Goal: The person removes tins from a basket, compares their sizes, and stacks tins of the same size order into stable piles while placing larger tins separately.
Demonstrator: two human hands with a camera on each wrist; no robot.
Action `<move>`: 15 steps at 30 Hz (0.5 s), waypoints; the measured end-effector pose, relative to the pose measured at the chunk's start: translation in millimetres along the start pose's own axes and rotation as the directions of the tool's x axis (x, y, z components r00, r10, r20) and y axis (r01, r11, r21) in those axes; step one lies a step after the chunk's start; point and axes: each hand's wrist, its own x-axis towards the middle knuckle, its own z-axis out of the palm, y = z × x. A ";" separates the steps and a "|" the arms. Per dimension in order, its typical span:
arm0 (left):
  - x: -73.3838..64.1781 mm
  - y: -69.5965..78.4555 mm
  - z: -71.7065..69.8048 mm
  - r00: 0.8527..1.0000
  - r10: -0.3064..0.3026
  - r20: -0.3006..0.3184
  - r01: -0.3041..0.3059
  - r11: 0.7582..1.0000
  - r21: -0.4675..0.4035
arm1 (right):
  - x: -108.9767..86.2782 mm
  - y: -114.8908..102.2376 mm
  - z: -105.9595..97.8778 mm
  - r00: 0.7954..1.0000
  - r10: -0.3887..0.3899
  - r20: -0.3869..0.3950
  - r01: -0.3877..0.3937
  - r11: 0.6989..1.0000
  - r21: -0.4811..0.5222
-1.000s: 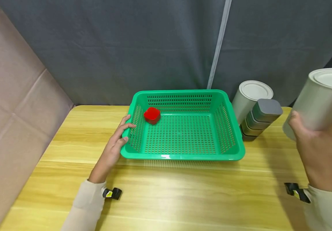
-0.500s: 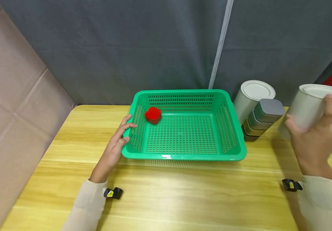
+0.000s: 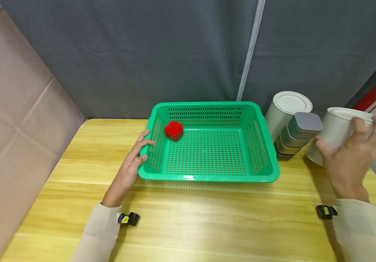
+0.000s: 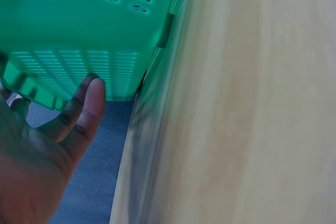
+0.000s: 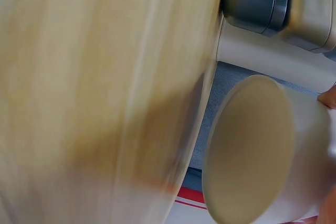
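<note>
My right hand point(image 3: 351, 165) grips a pale grey lidded canister point(image 3: 333, 131) at the table's right end, thumb on its near-left side and fingers at the lid edge. In the right wrist view the base of the canister point(image 5: 249, 156) faces the camera, tilted and apart from the tabletop. My left hand point(image 3: 127, 171) holds the left rim of a green plastic basket point(image 3: 207, 178); one finger hooks over inside. In the left wrist view, two left-hand fingers point(image 4: 92, 108) lie at the outside of the basket wall point(image 4: 79, 30). A small red box-like piece point(image 3: 174, 130) lies inside the basket.
A second pale canister point(image 3: 291, 103) stands right of the basket. Before it rises a stack of small rounded-square containers point(image 3: 300, 134) with a grey top, close to the held canister. A grey curtain point(image 3: 175, 58) borders the table's back and a pinkish padded panel point(image 3: 21, 120) its left.
My right hand has come down and leftward with the canister, bringing it close to the right side of the stack. My left hand and the basket have stayed put.
</note>
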 end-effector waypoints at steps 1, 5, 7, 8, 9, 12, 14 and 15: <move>0.0 -0.3 0.0 1.000 -0.003 -0.001 0.003 1.000 0.002 | -0.3 1.6 0.0 1.000 -0.002 0.012 0.001 1.000 0.001; 0.2 -0.3 -0.6 1.000 -0.003 -0.002 0.003 1.000 0.002 | -2.8 3.7 -0.3 0.999 -0.004 0.052 0.004 1.000 0.001; 0.2 -0.6 -0.7 1.000 -0.004 -0.003 0.004 1.000 0.003 | -4.4 3.0 -1.2 0.998 -0.004 0.065 0.004 1.000 0.005; 0.2 -0.7 -0.7 1.000 -0.005 -0.003 0.005 1.000 0.003 | -5.1 2.1 -2.1 0.997 -0.004 0.075 0.004 1.000 0.001; 0.2 -0.8 -0.7 1.000 -0.003 -0.004 0.003 1.000 0.003 | -5.5 0.9 -2.8 0.997 0.001 0.081 0.000 1.000 -0.001; 0.2 -0.9 -0.4 1.000 0.002 -0.002 -0.002 1.000 0.003 | -7.8 -4.2 -7.8 0.991 0.062 0.120 -0.060 0.998 -0.024; 0.5 -0.8 -0.1 1.000 0.007 0.002 -0.007 1.000 0.002 | -9.7 -8.2 -12.2 0.983 0.106 0.150 -0.100 0.994 -0.046; 0.7 -0.8 -0.1 1.000 0.008 0.002 -0.008 1.000 0.003 | -11.0 -10.2 -14.5 0.978 0.129 0.165 -0.120 0.991 -0.059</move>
